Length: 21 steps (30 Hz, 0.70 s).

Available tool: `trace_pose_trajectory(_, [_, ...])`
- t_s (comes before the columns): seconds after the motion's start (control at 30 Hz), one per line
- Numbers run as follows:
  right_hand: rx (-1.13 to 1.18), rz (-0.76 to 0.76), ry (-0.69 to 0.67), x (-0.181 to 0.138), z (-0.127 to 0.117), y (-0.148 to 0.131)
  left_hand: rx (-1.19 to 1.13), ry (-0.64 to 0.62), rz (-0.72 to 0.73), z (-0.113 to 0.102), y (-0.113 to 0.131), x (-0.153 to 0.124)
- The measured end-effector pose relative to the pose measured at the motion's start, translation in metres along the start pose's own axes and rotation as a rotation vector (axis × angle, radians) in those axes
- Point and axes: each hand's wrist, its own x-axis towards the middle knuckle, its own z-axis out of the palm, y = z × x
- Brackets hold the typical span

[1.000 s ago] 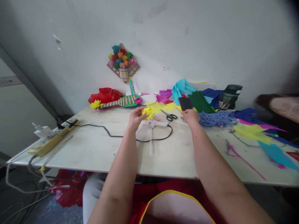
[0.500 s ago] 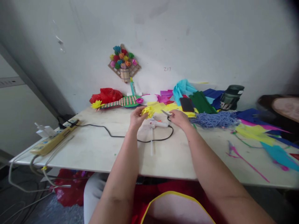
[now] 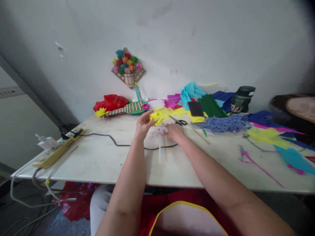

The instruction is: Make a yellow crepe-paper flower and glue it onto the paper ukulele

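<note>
My left hand (image 3: 143,123) pinches a yellow paper flower (image 3: 157,118) and holds it just above the white table (image 3: 98,157). My right hand (image 3: 173,131) lies on the white glue gun (image 3: 161,130), fingers curled over its body. The gun's glue stick (image 3: 159,150) points back toward me and its black cord (image 3: 118,142) runs left. Black-handled scissors (image 3: 177,121) lie just behind my right hand.
A yellow power strip (image 3: 57,147) with plugs sits at the table's left edge. Coloured paper sheets (image 3: 211,105), a dark phone (image 3: 195,108), purple yarn (image 3: 225,123), a thin wooden stick (image 3: 198,133) and a dark flask (image 3: 241,98) crowd the back right. A paper flower basket (image 3: 128,65) hangs on the wall.
My right hand has left the phone at the back, swept left past the scissors and come down on the glue gun. My left hand has kept the yellow flower in place.
</note>
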Motion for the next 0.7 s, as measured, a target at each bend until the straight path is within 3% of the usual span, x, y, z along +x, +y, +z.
trace_pose_trajectory(0.1, [0.068, 0.122, 0.046, -0.002, -0.014, 0.012, -0.017, 0.005, -0.003, 0.000, 0.001, 0.000])
trace_pose_trajectory(0.17, [0.155, 0.216, 0.165, 0.000, -0.023, 0.024, -0.027, -0.001, -0.010, 0.000, 0.001, 0.000])
trace_pose_trajectory(0.27, [0.448, 0.327, 0.312, 0.003, -0.033, 0.041, -0.051, -0.014, -0.022, -0.001, 0.000, 0.000])
trace_pose_trajectory(0.37, [0.916, 0.237, 0.444, 0.003, -0.042, 0.054, -0.064, -0.026, -0.044, -0.002, 0.000, -0.001])
trace_pose_trajectory(0.47, [1.239, 0.021, 0.377, -0.004, -0.052, 0.058, -0.062, -0.034, -0.064, -0.002, 0.000, -0.001])
trace_pose_trajectory(0.57, [1.346, -0.125, 0.322, -0.014, -0.063, 0.055, -0.069, -0.018, -0.060, -0.003, 0.001, -0.001])
trace_pose_trajectory(0.7, [1.319, -0.164, 0.266, -0.020, -0.071, 0.051, -0.064, 0.009, -0.063, -0.003, 0.001, 0.000])
